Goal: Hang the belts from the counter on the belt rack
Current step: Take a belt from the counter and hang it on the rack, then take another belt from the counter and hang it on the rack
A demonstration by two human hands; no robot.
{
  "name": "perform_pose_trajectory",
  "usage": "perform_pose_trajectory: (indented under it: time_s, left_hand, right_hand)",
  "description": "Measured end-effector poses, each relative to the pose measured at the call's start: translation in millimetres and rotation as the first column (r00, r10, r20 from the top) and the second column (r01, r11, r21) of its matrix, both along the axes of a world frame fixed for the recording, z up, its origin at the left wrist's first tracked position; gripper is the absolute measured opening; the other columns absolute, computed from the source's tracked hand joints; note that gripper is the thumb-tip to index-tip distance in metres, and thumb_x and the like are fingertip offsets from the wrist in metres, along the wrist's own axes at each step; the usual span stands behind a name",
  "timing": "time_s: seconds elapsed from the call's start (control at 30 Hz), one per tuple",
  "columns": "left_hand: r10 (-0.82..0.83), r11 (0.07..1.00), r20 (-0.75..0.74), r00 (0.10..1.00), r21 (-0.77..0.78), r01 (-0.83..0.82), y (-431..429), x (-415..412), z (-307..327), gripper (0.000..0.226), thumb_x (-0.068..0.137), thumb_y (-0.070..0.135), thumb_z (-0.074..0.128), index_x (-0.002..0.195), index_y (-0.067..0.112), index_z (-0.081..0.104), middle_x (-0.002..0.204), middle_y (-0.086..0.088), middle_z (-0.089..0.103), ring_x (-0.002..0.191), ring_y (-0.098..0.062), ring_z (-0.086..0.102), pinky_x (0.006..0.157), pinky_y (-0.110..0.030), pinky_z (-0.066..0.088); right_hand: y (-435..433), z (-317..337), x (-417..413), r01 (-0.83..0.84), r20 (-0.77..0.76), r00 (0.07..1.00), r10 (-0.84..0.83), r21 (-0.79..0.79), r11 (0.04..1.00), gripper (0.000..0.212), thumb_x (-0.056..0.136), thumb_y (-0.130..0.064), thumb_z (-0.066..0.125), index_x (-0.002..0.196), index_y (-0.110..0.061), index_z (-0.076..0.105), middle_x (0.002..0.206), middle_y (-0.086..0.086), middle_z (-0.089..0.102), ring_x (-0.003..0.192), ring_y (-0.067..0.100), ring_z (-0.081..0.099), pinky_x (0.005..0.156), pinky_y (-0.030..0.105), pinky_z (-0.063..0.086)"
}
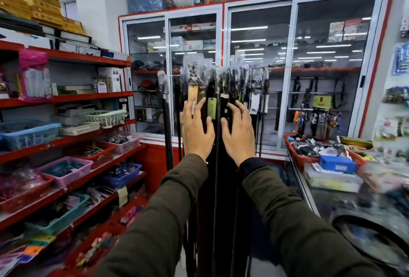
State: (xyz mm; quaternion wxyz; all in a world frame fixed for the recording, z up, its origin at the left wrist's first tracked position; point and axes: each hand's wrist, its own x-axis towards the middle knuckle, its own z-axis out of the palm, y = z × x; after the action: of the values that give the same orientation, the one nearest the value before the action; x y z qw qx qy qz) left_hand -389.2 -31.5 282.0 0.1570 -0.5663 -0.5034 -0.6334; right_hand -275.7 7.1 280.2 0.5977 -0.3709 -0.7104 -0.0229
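Many dark belts point(218, 144) hang in plastic sleeves from the belt rack point(263, 67) straight ahead, some with paper tags. My left hand point(195, 130) and my right hand point(240, 131) are raised side by side in front of the hanging belts, fingers spread, palms toward them, holding nothing. The fingertips reach the level of a green tag point(211, 105) between the two hands. At the lower right a coiled dark belt point(374, 241) lies on the glass counter point(309, 190), blurred.
Red shelves point(66, 139) with coloured baskets of small goods fill the left side. A glass-door cabinet point(292, 66) stands behind the rack. On the counter sit a red tray point(296, 155) of items and a blue box point(336, 164).
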Motion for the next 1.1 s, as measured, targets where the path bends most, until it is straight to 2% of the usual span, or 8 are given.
perform_pose_trajectory:
  time_s: [0.07,0.17,0.37,0.63,0.73,0.87,1.0,1.1]
  left_hand:
    - [-0.002,0.999,-0.048,0.999,-0.053,0.0,-5.3,17.6,-17.0,0.048,0.095,0.017,0.05,0.143,0.021,0.044,0.158,-0.003,0.03,0.151,-0.024,0.023,0.12,-0.054,0.026]
    - [-0.033,0.991,-0.073,0.997,-0.13,0.024,-15.1,51.1,-48.1,0.048,0.097,0.018,0.049,0.144,0.022,0.043,0.16,-0.002,0.029,0.154,-0.024,0.014,0.126,-0.05,0.011]
    - [-0.143,0.955,-0.086,0.986,-0.274,0.115,-29.5,122.1,-126.8,0.047,0.099,0.02,0.048,0.145,0.027,0.041,0.161,0.004,0.026,0.155,-0.02,0.008,0.127,-0.046,0.005]
    - [-0.363,0.812,-0.038,0.931,-0.503,0.296,-47.8,224.2,-227.1,0.047,0.101,0.021,0.046,0.147,0.027,0.039,0.164,0.004,0.02,0.155,-0.016,0.002,0.127,-0.045,0.001]
    - [-0.457,0.726,-0.037,0.889,-0.594,0.348,-52.8,263.8,-254.8,0.048,0.103,0.021,0.044,0.149,0.025,0.036,0.166,0.002,0.018,0.155,-0.019,0.0,0.127,-0.045,-0.001]
    - [-0.64,0.553,-0.037,0.767,-0.715,0.427,-55.2,314.7,-279.4,0.051,0.104,0.024,0.041,0.153,0.024,0.028,0.167,0.002,0.015,0.156,-0.02,-0.001,0.127,-0.042,-0.002]
    - [-0.788,0.327,-0.028,0.615,-0.865,0.381,-57.7,358.7,-283.9,0.049,0.104,0.02,0.04,0.152,0.014,0.03,0.162,-0.009,0.029,0.154,-0.027,0.014,0.125,-0.043,0.013]
    - [-0.851,0.191,-0.072,0.52,-0.965,0.179,-57.5,383.8,-288.5,0.047,0.102,0.016,0.04,0.148,0.008,0.038,0.153,-0.021,0.041,0.143,-0.037,0.035,0.118,-0.045,0.025]
  right_hand:
    - [-7.2,-16.9,21.3,0.064,0.057,0.996,-0.063,-0.01,0.998,0.046,0.097,-0.034,0.045,0.139,-0.017,0.047,0.155,0.003,0.034,0.147,0.022,0.03,0.12,0.043,0.029]
    - [-18.4,-46.2,57.4,0.136,0.105,0.986,-0.128,-0.077,0.988,0.047,0.098,-0.036,0.043,0.142,-0.02,0.043,0.16,0.002,0.028,0.153,0.026,0.016,0.124,0.047,0.018]
    - [-53.9,-128.2,134.0,0.248,0.077,0.969,-0.236,-0.243,0.938,0.047,0.099,-0.037,0.044,0.143,-0.02,0.04,0.163,0.004,0.019,0.154,0.027,0.009,0.124,0.05,0.013]
    - [-100.9,-251.4,247.4,0.474,0.199,0.874,-0.444,-0.551,0.686,0.065,0.098,-0.041,0.045,0.153,-0.011,0.026,0.165,0.014,0.007,0.154,0.036,-0.001,0.124,0.053,0.005]
    - [-120.4,-283.9,287.1,0.474,0.139,0.822,-0.553,-0.705,0.527,0.073,0.096,-0.035,0.051,0.155,-0.005,0.019,0.164,0.02,0.004,0.152,0.039,0.002,0.122,0.051,0.005]
    - [-144.7,-304.6,326.5,0.372,-0.001,0.672,-0.741,-0.864,0.338,0.077,0.093,-0.022,0.059,0.152,0.006,0.017,0.159,0.033,0.011,0.147,0.046,0.013,0.118,0.043,0.01]
    - [-159.5,-315.8,352.3,0.144,-0.199,0.528,-0.826,-0.937,0.318,0.069,0.094,-0.008,0.053,0.152,0.005,0.018,0.156,0.032,0.02,0.142,0.044,0.024,0.113,0.039,0.021]
    - [-158.5,-325.7,372.8,0.036,-0.298,0.475,-0.828,-0.934,0.357,0.05,0.089,0.002,0.05,0.137,0.009,0.041,0.141,0.032,0.046,0.131,0.043,0.044,0.104,0.04,0.035]
